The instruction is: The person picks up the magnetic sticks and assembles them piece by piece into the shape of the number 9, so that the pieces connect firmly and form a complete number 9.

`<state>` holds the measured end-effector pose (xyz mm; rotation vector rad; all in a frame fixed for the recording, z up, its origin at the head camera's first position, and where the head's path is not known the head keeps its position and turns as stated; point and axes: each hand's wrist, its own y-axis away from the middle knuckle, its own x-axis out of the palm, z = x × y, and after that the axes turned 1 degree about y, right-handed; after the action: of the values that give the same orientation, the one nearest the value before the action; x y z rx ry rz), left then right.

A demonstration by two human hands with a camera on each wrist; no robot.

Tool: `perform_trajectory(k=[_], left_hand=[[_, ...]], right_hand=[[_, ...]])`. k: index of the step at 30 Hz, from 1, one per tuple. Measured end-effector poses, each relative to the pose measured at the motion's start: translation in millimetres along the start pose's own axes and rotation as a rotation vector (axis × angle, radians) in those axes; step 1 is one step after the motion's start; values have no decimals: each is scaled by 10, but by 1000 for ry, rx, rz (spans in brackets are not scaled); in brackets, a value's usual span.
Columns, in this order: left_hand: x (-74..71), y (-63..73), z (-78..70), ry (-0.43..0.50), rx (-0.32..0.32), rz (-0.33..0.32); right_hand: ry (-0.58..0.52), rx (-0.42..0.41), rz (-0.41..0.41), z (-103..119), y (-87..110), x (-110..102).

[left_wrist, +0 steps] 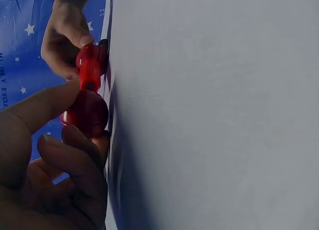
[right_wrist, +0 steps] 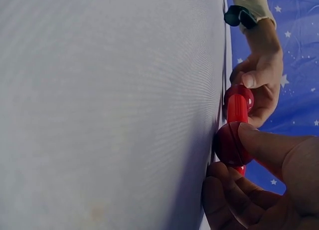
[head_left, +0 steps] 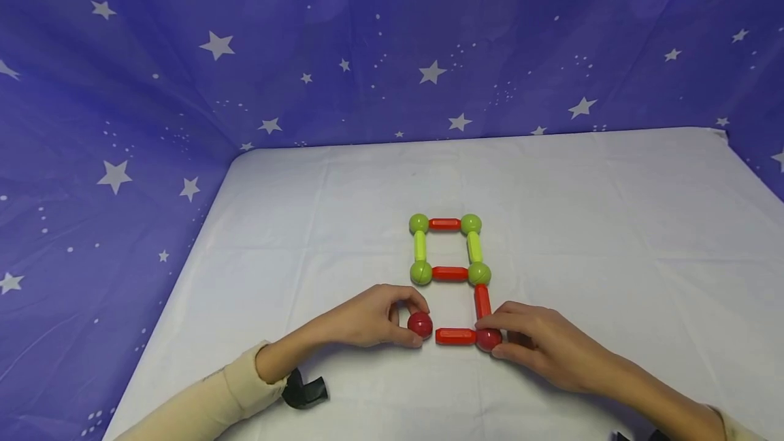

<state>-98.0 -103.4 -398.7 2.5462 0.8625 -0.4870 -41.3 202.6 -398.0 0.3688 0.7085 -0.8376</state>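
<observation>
My left hand (head_left: 370, 316) pinches a red ball (head_left: 420, 324) between thumb and fingers, a small gap left of the free end of a lying red rod (head_left: 455, 337). That rod's other end meets a second red ball (head_left: 488, 339), which my right hand (head_left: 542, 344) pinches. From this ball another red rod (head_left: 482, 301) runs up to a green ball (head_left: 480, 273). Above lies a square with green balls at its corners, red rods (head_left: 450, 273) across and yellow-green rods (head_left: 419, 246) at the sides. In the left wrist view the left hand's ball (left_wrist: 85, 114) overlaps the rod's end.
A white cloth (head_left: 551, 203) covers the table. Behind it and to the left hangs a purple-blue drape (head_left: 367, 39) with white stars. A black curved piece (head_left: 305, 390) shows beside the left sleeve (head_left: 229, 386).
</observation>
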Motion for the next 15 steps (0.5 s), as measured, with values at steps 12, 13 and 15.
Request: perform_trajectory(k=[12, 13, 15], left_hand=[[41, 0, -19, -1, 2, 6], [41, 0, -16, -1, 5, 6], [45, 2, -13, -3, 7, 5]], right_hand=[[12, -48, -24, -6, -3, 10], [12, -50, -26, -7, -4, 10], [11, -50, -27, -7, -4, 11]])
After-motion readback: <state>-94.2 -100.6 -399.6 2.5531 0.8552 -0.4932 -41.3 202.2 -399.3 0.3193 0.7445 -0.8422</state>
